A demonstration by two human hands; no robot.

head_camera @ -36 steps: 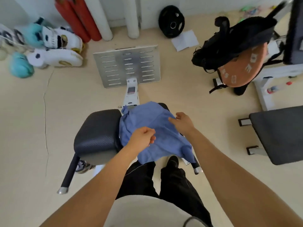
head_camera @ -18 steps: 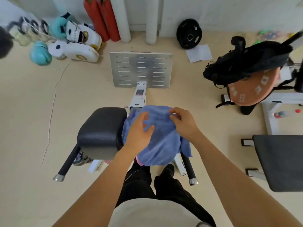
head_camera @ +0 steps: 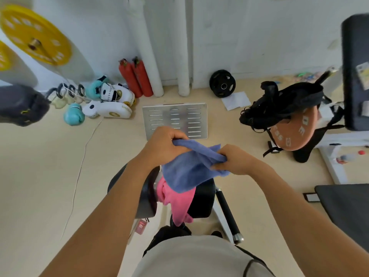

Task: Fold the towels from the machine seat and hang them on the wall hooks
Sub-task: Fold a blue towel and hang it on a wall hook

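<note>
Gripping the blue towel (head_camera: 189,168) along its upper edge, both hands held it in the air above the machine seat (head_camera: 201,198): the left hand (head_camera: 162,145) had its fingers curled round one bunched corner, and the right hand (head_camera: 232,159) pinched the opposite end, so the cloth sagged between them in a loose, crumpled swag and was nowhere near flat. Beneath it a pink towel (head_camera: 177,198) lay draped over the black seat pads, one end trailing down toward the floor (head_camera: 50,166), and it looked untouched. By my reading the task was at its opening step: the first towel was off the seat and the folding proper had not begun, since no clean crease or doubled layer showed in the fabric. The next move seemed to call for drawing the hands apart to pull the top edge taut, letting the towel hang open so its corners could be found, then bringing corner to corner for a first fold. No wall hooks could be made out in this view; the white wall (head_camera: 249,37) ahead showed only pipes (head_camera: 184,47), with red cylinders (head_camera: 135,78) leaning at its foot, so the hanging spot would have to be looked for elsewhere.
</note>
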